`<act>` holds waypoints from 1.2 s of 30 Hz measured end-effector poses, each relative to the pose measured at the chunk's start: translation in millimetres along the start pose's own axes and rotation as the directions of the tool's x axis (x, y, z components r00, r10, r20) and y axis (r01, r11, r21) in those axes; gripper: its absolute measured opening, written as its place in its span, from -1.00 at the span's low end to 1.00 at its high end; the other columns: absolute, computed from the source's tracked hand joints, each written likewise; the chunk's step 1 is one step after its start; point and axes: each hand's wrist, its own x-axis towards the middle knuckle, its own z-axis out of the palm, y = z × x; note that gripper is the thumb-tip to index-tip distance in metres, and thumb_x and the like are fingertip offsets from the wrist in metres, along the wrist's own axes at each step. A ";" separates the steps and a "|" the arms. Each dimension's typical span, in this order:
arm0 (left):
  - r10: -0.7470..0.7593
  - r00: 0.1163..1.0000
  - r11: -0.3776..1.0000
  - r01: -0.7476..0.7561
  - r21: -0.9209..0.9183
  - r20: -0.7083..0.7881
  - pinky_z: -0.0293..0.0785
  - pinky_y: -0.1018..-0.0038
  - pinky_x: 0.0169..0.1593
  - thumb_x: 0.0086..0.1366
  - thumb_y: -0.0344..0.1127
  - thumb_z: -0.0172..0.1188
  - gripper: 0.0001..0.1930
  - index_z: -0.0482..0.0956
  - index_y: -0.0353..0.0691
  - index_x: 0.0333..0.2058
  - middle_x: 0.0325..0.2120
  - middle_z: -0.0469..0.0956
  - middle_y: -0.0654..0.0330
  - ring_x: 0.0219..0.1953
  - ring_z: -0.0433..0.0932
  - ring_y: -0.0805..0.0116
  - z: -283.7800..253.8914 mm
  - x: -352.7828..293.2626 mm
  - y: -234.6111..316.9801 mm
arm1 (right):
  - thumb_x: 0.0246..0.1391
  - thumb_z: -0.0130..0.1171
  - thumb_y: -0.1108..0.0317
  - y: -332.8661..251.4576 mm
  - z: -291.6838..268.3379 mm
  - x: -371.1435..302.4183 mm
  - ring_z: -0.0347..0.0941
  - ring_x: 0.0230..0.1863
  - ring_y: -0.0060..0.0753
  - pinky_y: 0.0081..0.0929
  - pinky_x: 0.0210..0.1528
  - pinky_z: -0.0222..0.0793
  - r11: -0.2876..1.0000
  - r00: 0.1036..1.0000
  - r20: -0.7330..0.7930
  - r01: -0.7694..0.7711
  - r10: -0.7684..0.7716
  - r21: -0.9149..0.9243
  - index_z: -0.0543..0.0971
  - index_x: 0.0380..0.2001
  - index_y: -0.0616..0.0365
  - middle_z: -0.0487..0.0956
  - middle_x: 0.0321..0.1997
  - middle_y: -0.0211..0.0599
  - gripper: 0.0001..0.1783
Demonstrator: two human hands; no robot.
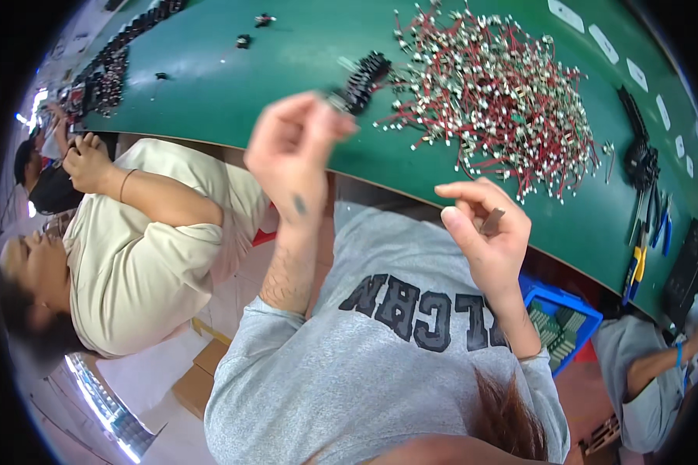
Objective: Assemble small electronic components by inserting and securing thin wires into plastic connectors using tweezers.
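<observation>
And here's the left hand (pixel 291 147), raised over the near edge of the green table (pixel 302 46), thumb and forefinger drawn together in a pinch, right at the end of a row of black parts (pixel 366 80). It's blurred at the tips, folks, so I can't tell whether they grip something there! The black row itself lies on the tabletop, slanting away from the fingers, just left of that great heap of red-wired white connectors (pixel 508 101).

Over to the right hand (pixel 495 240): thumb and forefinger stand apart, while a small dark piece (pixel 492 222) sits tucked within the curled fingers. That hand hangs by the table's edge, just below the heap.

Far right on the table, pliers with yellow and blue handles (pixel 637 265) lie near the edge. Beneath, a blue crate (pixel 589 325) holds green boards (pixel 562 329). And on the left, a co-worker in a cream shirt (pixel 143 263) sits close by, hands raised and together, well apart from ours!
</observation>
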 end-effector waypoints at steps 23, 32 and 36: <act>0.434 0.901 0.453 -0.206 0.867 -0.013 0.39 0.40 -0.06 0.17 -0.36 0.08 -0.68 0.54 -0.17 -0.08 -0.06 0.50 0.08 -0.14 0.48 0.23 -103.3 118.8 -65.0 | -0.04 0.14 0.55 -14.1 -1.1 -10.5 0.06 -0.65 -0.71 -0.71 -0.61 -0.08 0.993 0.990 0.131 0.072 -0.059 -0.098 0.63 -0.40 0.19 0.39 -0.63 -0.53 -0.87; 0.501 0.866 0.316 -0.187 0.930 0.004 0.34 0.37 0.02 0.15 -0.32 0.11 -0.72 0.60 -0.12 -0.14 -0.05 0.50 0.19 -0.02 0.41 0.19 -89.3 88.1 -56.0 | -0.04 0.13 0.57 -9.1 -15.3 -19.1 0.06 -0.65 -0.71 -0.72 -0.60 -0.10 0.990 0.996 0.069 0.065 -0.057 -0.125 0.64 -0.40 0.19 0.38 -0.63 -0.52 -0.86; 0.475 0.863 0.509 -0.429 0.747 0.172 0.35 0.41 -0.02 0.13 -0.27 0.18 -0.68 0.58 -0.17 -0.12 -0.12 0.52 0.16 -0.12 0.45 0.20 -47.3 49.5 -20.5 | -0.04 0.10 0.56 -6.6 -18.2 -20.0 0.03 -0.65 -0.71 -0.72 -0.59 -0.14 0.992 0.999 0.042 0.018 -0.013 -0.121 0.64 -0.42 0.20 0.38 -0.63 -0.51 -0.86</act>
